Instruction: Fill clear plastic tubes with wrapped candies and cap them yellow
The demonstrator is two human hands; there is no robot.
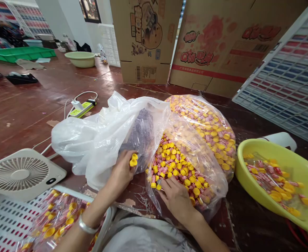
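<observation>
My left hand (pixel 123 169), with a silver bangle on its wrist, is closed around a few small pieces with yellow caps (pixel 133 160). It is at the mouth of a white plastic bag (pixel 98 140) that contains greyish clear plastic packaging (pixel 143 127). My right hand (pixel 178 197) rests with extended fingers on a heap of yellow-capped, red-and-white patterned pieces (pixel 176 161) in an open clear bag (pixel 214 175). Something grey covers one fingertip. Behind that heap lies another full clear bag (pixel 206 122) of the same pieces.
A yellow basin (pixel 248 154) on the right and a white basket (pixel 1 217) at lower left contain packed pieces. A white fan (pixel 22 173) sits left, near a power strip (pixel 82 109). Cardboard boxes (pixel 145 70) and a white crate (pixel 282 91) stand behind.
</observation>
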